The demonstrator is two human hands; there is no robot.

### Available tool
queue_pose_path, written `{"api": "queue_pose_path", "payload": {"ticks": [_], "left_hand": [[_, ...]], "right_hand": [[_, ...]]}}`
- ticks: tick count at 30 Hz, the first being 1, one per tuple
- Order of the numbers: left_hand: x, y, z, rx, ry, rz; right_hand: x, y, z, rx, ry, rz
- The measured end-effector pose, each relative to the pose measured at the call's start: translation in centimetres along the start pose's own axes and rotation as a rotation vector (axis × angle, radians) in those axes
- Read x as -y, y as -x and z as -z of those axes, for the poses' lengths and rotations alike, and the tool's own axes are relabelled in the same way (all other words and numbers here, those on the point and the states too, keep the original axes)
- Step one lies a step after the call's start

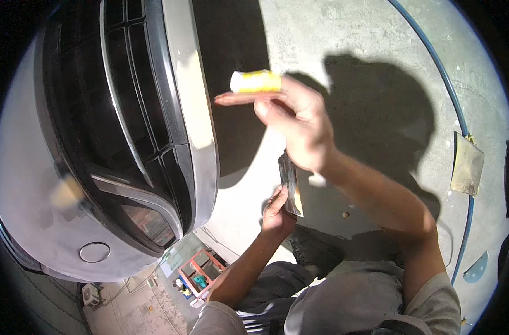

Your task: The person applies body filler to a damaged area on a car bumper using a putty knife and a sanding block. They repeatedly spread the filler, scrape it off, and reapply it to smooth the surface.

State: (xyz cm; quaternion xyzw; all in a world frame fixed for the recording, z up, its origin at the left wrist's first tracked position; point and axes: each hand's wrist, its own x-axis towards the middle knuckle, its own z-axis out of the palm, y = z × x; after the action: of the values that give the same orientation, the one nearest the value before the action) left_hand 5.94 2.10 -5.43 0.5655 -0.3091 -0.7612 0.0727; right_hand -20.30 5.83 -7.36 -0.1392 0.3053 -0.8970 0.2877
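My right hand (304, 123) is raised beside the pale bumper edge (198, 111). Its fingers close on a short yellow-and-white piece (257, 82), bright and blurred, whose exact kind I cannot make out. A thin reddish strip below that piece points toward the bumper, apart from it; whether it is fingers or a tool is unclear. Lower down, my left hand (278, 215) grips a dark flat plate (288, 181) with pale smears along one edge. A cream-yellow patch (200, 92) covers part of the bumper's edge.
The vehicle's black grille (120, 72) fills the left side. Along the right, a blue hose (441, 64) runs over the concrete floor, passing a stained sheet (467, 166) and a light-blue disc (476, 269). A red-framed cart (194, 268) holding several items stands at lower left.
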Motion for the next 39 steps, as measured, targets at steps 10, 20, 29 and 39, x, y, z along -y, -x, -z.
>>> {"api": "queue_pose_path", "payload": {"ticks": [10,20,29,39], "left_hand": [[-0.6,-0.2,-1.8,0.009,0.029,-0.020],[-2.0,-0.4,-14.2,0.601,0.010,-0.102],[-0.3,0.2,-20.2,0.521,0.033,-0.240],[0.2,0.6,-21.9,0.437,-0.097,-0.502]], "right_hand": [[3.1,0.0,2.3,-0.177,0.195,0.064],[12.9,9.1,6.4,-0.148,0.587,0.016],[18.3,13.2,6.9,-0.144,0.947,0.064],[20.6,14.8,5.5,-0.389,0.773,-0.026]]}}
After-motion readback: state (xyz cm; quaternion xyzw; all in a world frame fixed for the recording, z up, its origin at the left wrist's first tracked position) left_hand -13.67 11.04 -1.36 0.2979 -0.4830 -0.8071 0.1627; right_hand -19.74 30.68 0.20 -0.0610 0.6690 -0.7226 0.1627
